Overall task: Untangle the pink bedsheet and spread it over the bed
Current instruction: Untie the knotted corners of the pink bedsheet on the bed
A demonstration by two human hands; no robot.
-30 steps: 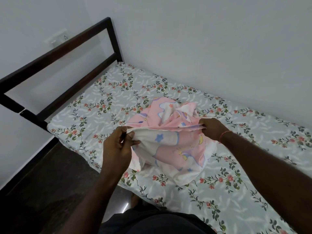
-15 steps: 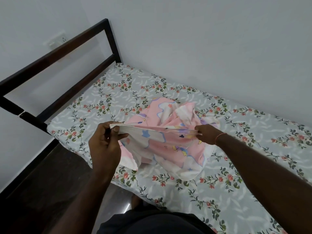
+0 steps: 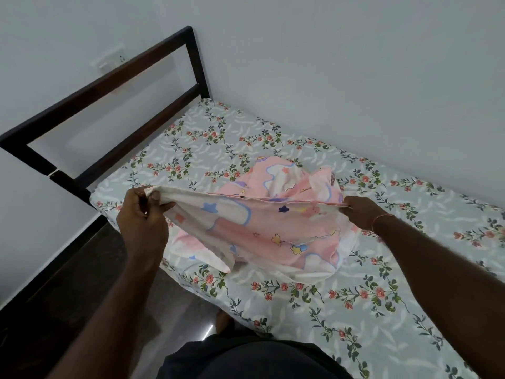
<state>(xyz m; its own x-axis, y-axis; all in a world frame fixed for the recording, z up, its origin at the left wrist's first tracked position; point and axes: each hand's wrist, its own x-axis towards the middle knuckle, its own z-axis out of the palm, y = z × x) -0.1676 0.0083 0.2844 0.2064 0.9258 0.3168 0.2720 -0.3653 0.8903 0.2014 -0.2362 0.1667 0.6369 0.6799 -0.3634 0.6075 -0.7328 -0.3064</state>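
Observation:
The pink bedsheet (image 3: pixel 276 228), printed with stars and white clouds, lies bunched in the middle of the bed (image 3: pixel 369 291), which is covered by a grey floral sheet. One hem of it is stretched taut above the pile. My left hand (image 3: pixel 143 214) pinches that hem at its left end, over the bed's near edge. My right hand (image 3: pixel 360 212) grips the same hem at the right end. Below the hem the cloth hangs in folds and hides the rest of the pile.
A dark wooden headboard (image 3: pixel 114 86) stands at the bed's left end. White walls (image 3: pixel 355 77) close in behind and to the left, with a switch plate (image 3: pixel 110 58) on the left wall. Dark floor (image 3: pixel 68 283) runs along the near side, where I stand.
My hands have drawn apart along the hem, the left one moving left and up. The stretched edge is now much longer and more of the sheet is lifted off the pile.

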